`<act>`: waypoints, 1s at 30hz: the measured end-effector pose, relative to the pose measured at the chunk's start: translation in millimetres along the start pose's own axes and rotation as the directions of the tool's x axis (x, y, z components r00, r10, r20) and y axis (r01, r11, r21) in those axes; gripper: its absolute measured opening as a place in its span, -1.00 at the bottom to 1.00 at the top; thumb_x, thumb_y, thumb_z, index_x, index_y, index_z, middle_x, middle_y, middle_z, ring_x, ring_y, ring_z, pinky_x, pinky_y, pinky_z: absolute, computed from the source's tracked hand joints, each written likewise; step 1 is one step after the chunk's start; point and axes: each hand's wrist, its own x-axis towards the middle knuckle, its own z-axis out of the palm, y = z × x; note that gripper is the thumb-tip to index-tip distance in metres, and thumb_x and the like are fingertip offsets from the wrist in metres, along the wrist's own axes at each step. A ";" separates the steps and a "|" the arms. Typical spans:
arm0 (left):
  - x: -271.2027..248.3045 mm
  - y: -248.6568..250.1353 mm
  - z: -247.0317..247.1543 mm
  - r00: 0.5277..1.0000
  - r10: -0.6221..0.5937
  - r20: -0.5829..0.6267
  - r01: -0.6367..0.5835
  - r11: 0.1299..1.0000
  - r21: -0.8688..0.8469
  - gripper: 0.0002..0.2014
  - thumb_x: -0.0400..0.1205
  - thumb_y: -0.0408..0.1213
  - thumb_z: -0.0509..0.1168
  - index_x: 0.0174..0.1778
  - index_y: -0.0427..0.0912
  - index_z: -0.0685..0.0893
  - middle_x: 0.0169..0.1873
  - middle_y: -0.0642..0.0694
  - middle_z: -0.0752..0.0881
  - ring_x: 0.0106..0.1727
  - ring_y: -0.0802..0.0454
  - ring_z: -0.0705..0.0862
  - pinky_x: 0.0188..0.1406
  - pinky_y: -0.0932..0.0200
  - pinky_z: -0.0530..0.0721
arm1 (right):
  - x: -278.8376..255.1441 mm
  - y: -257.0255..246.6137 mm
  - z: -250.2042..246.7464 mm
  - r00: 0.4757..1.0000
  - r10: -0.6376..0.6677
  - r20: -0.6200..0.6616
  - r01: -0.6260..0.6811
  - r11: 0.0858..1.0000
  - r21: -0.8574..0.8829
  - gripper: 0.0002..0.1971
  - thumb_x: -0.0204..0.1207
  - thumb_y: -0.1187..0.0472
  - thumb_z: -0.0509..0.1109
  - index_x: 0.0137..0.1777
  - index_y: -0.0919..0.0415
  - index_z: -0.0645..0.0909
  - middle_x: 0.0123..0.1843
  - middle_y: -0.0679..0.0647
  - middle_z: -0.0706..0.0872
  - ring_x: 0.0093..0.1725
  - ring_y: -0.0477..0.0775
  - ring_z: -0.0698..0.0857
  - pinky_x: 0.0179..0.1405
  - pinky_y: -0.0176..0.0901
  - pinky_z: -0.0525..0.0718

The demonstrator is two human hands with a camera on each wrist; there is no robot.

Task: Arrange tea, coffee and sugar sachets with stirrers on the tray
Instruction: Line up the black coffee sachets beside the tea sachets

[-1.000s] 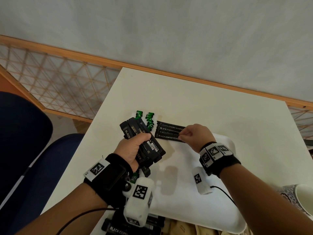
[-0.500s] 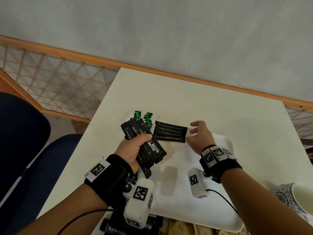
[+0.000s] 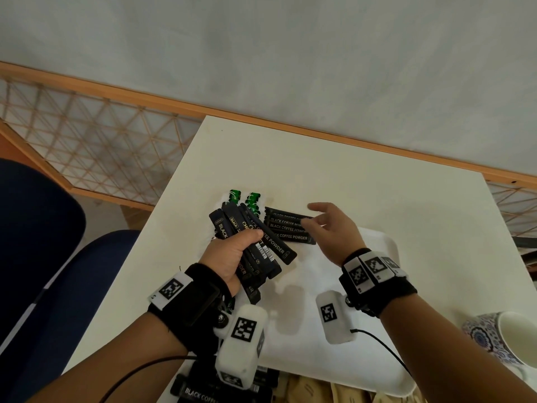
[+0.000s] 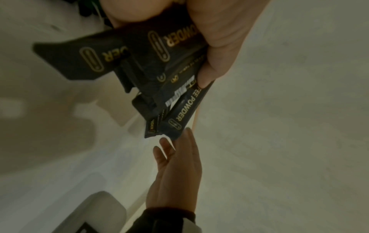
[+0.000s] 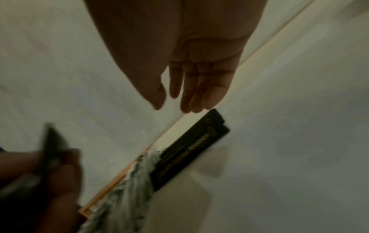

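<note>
My left hand (image 3: 232, 257) grips a fanned bundle of black coffee sachets (image 3: 261, 245), seen close in the left wrist view (image 4: 159, 75). On the white tray (image 3: 377, 370), at its far left corner, lies a neat row of black coffee sachets (image 3: 287, 228) (image 5: 191, 148). Two green-and-white tea sachets (image 3: 244, 199) lie beside that row, partly hidden by the bundle. My right hand (image 3: 331, 225) (image 5: 179, 88) hovers over the right end of the row, fingers straight and empty, reaching toward the bundle's tips (image 4: 173, 126).
More black sachets (image 3: 197, 391) and tan sachets (image 3: 313, 391) lie at the table's near edge. A patterned mug (image 3: 505, 341) stands at the right. A blue chair (image 3: 58, 257) is left of the table (image 3: 319, 170). A wooden rail (image 3: 203, 106) runs behind.
My right hand let go of the sachet it laid in the row, lifted, opened and swung left toward the bundle. The left hand kept its grip.
</note>
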 end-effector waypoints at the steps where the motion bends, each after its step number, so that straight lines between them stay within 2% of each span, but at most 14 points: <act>1: -0.6 -0.3 0.9 1.000 -0.001 0.003 0.001 1.000 0.005 -0.72 0.53 -0.43 0.39 0.16 -0.37 0.69 -0.10 -0.33 0.73 -0.21 -0.19 0.74 -0.10 -0.16 0.74 | -4.6 -7.2 1.6 0.996 -0.029 0.079 0.026 0.999 0.038 -0.82 0.54 0.03 0.40 0.13 -0.11 0.60 -0.11 -0.10 0.76 -0.17 -0.08 0.73 -0.17 -0.23 0.63; 4: -4.2 -0.1 3.3 1.000 -0.009 0.026 0.009 1.000 0.022 -0.75 0.54 -0.43 0.37 0.12 -0.38 0.70 -0.05 -0.39 0.74 -0.17 -0.24 0.76 -0.16 -0.12 0.76 | -17.3 -24.2 6.4 0.949 -0.072 0.308 0.044 0.994 0.096 -0.87 0.55 0.04 0.42 0.05 -0.06 0.72 -0.20 -0.14 0.79 -0.29 -0.22 0.72 -0.31 -0.36 0.61; 9: -6.4 -0.7 0.6 0.999 -0.004 0.042 0.002 0.999 0.037 -0.70 0.52 -0.42 0.38 0.17 -0.38 0.70 0.08 -0.46 0.73 0.09 -0.42 0.72 0.12 -0.37 0.66 | -20.8 -31.8 4.9 0.900 -0.049 0.433 -0.022 0.988 0.156 -0.80 0.47 0.10 0.51 0.09 -0.03 0.74 -0.20 -0.05 0.81 -0.27 -0.08 0.72 -0.30 -0.28 0.65; 11: -6.8 -2.4 1.8 0.999 0.009 0.045 -0.010 0.999 0.033 -0.70 0.52 -0.41 0.39 0.17 -0.36 0.71 0.07 -0.45 0.73 0.07 -0.41 0.73 0.12 -0.36 0.67 | -21.7 -34.6 7.2 0.905 -0.050 0.422 -0.029 0.984 0.178 -0.83 0.45 0.19 0.53 0.04 0.02 0.75 -0.20 0.03 0.81 -0.29 -0.08 0.68 -0.33 -0.30 0.62; 14: -5.3 -2.8 1.9 0.999 0.033 0.042 -0.033 0.999 -0.001 -0.80 0.50 -0.43 0.41 0.04 -0.30 0.76 -0.15 -0.32 0.77 -0.22 -0.20 0.76 -0.11 -0.12 0.73 | -16.6 -33.5 6.3 0.958 -0.024 0.287 -0.038 0.977 0.208 -0.85 0.50 0.32 0.46 -0.11 0.02 0.74 -0.34 -0.10 0.78 -0.42 -0.23 0.68 -0.39 -0.39 0.57; 15: -4.2 -2.0 0.8 0.999 0.036 0.036 -0.035 0.999 -0.017 -0.87 0.50 -0.42 0.41 -0.05 -0.24 0.76 -0.26 -0.24 0.75 -0.31 -0.13 0.74 -0.18 -0.05 0.72 | -12.8 -30.3 3.7 0.976 -0.011 0.218 -0.024 0.987 0.158 -0.84 0.51 0.30 0.44 -0.13 -0.02 0.74 -0.35 -0.13 0.78 -0.42 -0.25 0.68 -0.34 -0.38 0.57; 17: -2.3 0.8 -3.5 0.999 0.035 0.022 -0.034 0.999 -0.038 -0.94 0.51 -0.38 0.41 -0.17 -0.15 0.73 -0.38 -0.13 0.68 -0.38 -0.08 0.68 -0.27 0.02 0.68 | -3.9 -20.0 -3.9 0.993 -0.014 0.118 0.023 0.997 -0.075 -0.86 0.53 0.21 0.41 -0.07 -0.06 0.74 -0.31 -0.17 0.75 -0.34 -0.21 0.68 -0.28 -0.38 0.54; 19: -0.7 4.1 -9.4 0.999 0.036 0.007 -0.036 0.998 -0.053 -0.96 0.52 -0.34 0.42 -0.20 -0.10 0.71 -0.41 -0.10 0.64 -0.38 -0.09 0.65 -0.31 0.03 0.67 | 1.5 -11.3 -8.5 0.990 -0.037 0.134 0.083 0.928 -0.362 -0.82 0.56 0.15 0.36 0.07 -0.05 0.75 -0.22 -0.16 0.68 -0.18 -0.11 0.66 -0.22 -0.35 0.51; 21: 1.0 7.0 -14.2 1.000 0.028 -0.002 -0.028 0.997 -0.072 -0.95 0.52 -0.31 0.41 -0.21 -0.06 0.71 -0.40 -0.08 0.64 -0.36 -0.09 0.65 -0.30 0.01 0.67 | 4.5 -5.2 -7.0 0.980 -0.037 0.197 0.132 0.857 -0.499 -0.79 0.57 0.12 0.33 0.12 -0.06 0.75 -0.16 -0.16 0.57 0.00 -0.01 0.64 -0.04 -0.22 0.53; 24: 3.0 8.8 -17.9 1.000 0.018 -0.004 -0.018 0.996 -0.082 -0.93 0.53 -0.32 0.40 -0.23 -0.05 0.71 -0.40 -0.07 0.65 -0.36 -0.07 0.65 -0.27 0.00 0.66 | 7.9 -1.5 1.4 0.968 -0.029 0.249 0.163 0.829 -0.535 -0.79 0.56 0.10 0.34 0.11 -0.10 0.75 -0.12 -0.15 0.53 0.07 0.02 0.62 0.09 -0.14 0.56; 26: 2.4 8.9 -17.7 1.000 0.014 0.005 -0.013 0.998 -0.063 -0.94 0.54 -0.31 0.39 -0.25 -0.11 0.69 -0.43 -0.09 0.66 -0.42 -0.07 0.67 -0.32 0.01 0.67 | 10.4 -1.9 6.9 0.965 -0.026 0.262 0.170 0.822 -0.544 -0.79 0.54 0.10 0.36 0.10 -0.11 0.76 -0.10 -0.15 0.54 0.08 -0.01 0.62 0.04 -0.20 0.53; 30: 0.8 8.6 -15.8 0.999 0.013 0.035 -0.012 1.000 -0.022 -0.90 0.55 -0.29 0.40 -0.26 -0.22 0.67 -0.46 -0.16 0.70 -0.49 -0.10 0.69 -0.38 -0.01 0.71 | 14.3 -5.9 11.7 0.972 -0.042 0.231 0.160 0.838 -0.522 -0.81 0.50 0.13 0.40 0.06 -0.08 0.76 -0.22 -0.23 0.53 0.04 -0.02 0.63 -0.04 -0.24 0.49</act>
